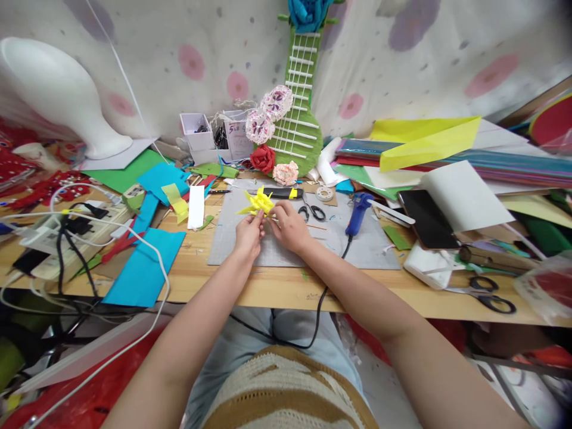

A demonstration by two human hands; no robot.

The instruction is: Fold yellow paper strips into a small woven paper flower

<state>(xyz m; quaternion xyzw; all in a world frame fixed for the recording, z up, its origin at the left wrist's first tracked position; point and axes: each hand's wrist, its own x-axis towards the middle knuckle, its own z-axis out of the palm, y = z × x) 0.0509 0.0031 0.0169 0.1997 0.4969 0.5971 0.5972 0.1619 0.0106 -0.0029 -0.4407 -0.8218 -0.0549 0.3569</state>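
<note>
the left grip (251, 235) is pinching the yellow paper flower's (257, 201) near side; the right grip (288, 226) is meeting its right, hold unclear.

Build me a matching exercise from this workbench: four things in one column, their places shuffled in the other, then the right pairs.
Things
1. yellow paper flower
2. glue gun
3. smartphone
4. green guitar

Places
A. partly covered by a white sheet
B. upright in front of the spotted backdrop
C. at the fingertips of the left hand, with the right hand close by
D. on the right part of the grey cutting mat

Right pairs: 1-C, 2-D, 3-A, 4-B
</note>
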